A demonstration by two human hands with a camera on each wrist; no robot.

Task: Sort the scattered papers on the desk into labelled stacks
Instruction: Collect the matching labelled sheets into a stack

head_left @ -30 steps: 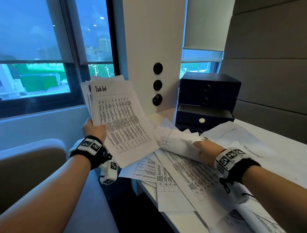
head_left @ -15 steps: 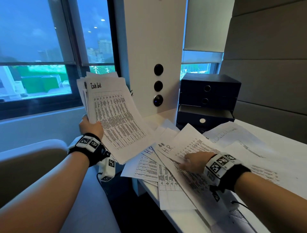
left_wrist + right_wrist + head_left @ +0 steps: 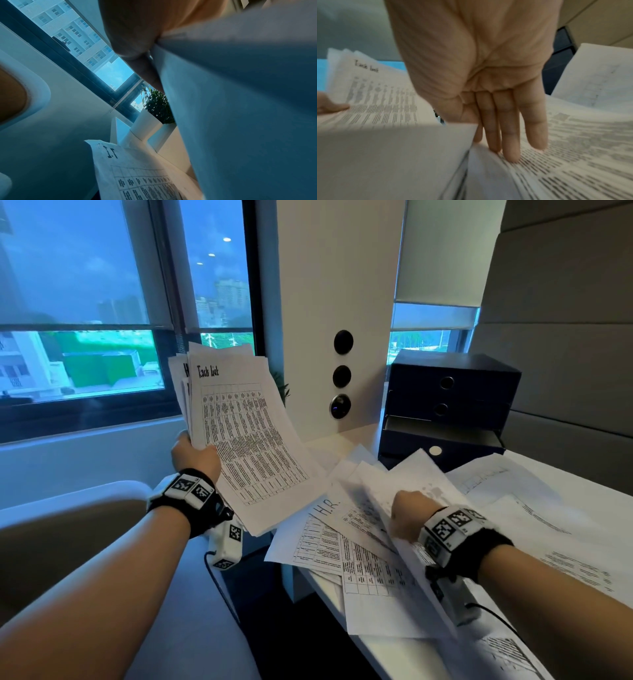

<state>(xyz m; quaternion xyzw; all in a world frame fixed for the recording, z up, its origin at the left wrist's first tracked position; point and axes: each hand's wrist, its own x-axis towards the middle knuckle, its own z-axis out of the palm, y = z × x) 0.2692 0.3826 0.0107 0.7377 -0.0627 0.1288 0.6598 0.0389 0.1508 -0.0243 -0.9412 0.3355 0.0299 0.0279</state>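
White worktop [image 3: 582, 474] along the right, strewn with overlapping printed sheets, the scattered papers [image 3: 534, 529] lying loose across its near edge and out towards the wall. Dark drawer box [image 3: 452, 392] at the far end of the worktop, its lowest drawer pulled part-way out, just behind the paper heap. White pillar with three round dark fittings [image 3: 342, 374] between two windows. Potted green plant [image 3: 157, 106] by the window ledge, behind the held papers.

Held stack [image 3: 246, 436] raised off the worktop to the left, tilted, top sheet headed "Task list" over a dense table; more sheets fanned behind it. Sheet marked "H.R." [image 3: 325, 510] lying on the heap just beside the right hand. One blurred sheet [image 3: 383, 508] lifted at its edge from the heap.

Left hand [image 3: 195, 457] gripping the lower left edge of the held stack, thumb on the front, fingers [image 3: 145, 70] curled behind. Right hand [image 3: 409, 517] low on the heap, fingers [image 3: 508, 135] straight and together, tips pressing on printed paper, the lifted sheet's edge lying against them; whether the thumb pinches it cannot be told.
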